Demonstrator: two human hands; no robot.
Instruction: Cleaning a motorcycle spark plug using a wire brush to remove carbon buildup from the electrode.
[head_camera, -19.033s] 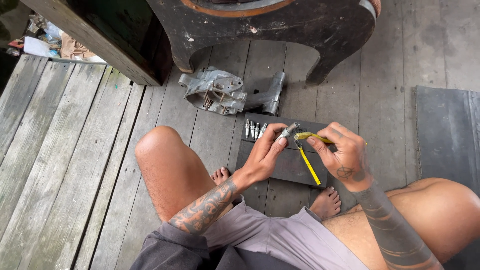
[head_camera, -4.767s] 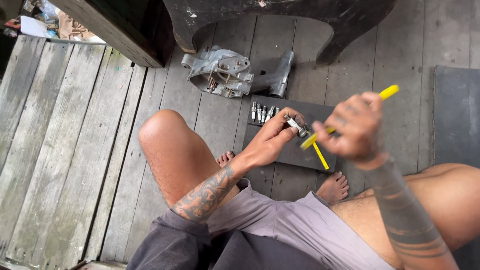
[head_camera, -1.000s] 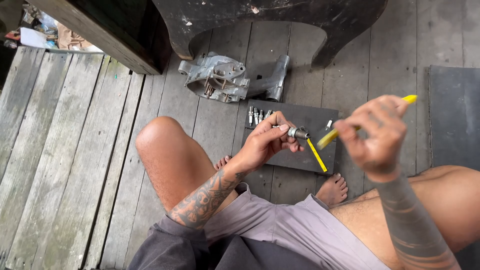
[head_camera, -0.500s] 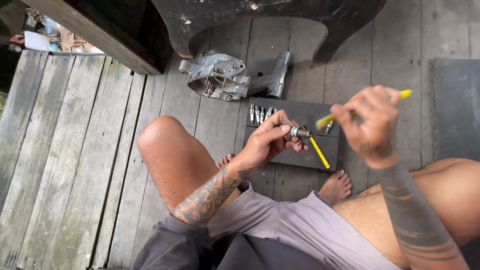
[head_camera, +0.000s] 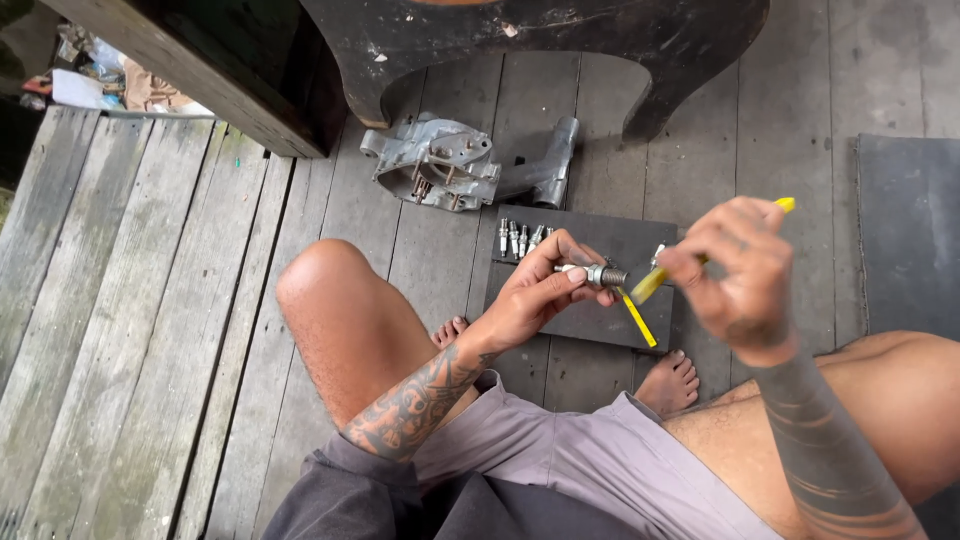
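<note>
The left hand (head_camera: 535, 290) pinches a small metal fitting (head_camera: 592, 273) between thumb and fingertips, held in the air above the dark mat (head_camera: 600, 320). The right hand (head_camera: 735, 275) is closed around a yellow-handled tool (head_camera: 655, 280), whose tip meets the fitting's end. A second yellow tool (head_camera: 637, 318) lies on the mat below.

Risk: the grip on the fitting is fingertip-only. Side force from the tool could probably twist it loose, dropping it toward the gaps between the floor planks (head_camera: 150, 300).

The fitting is short, cylindrical and dull silver with a darker collar. A row of similar small parts (head_camera: 520, 238) rests at the mat's far edge, near a grey cast housing (head_camera: 440, 172).
</note>
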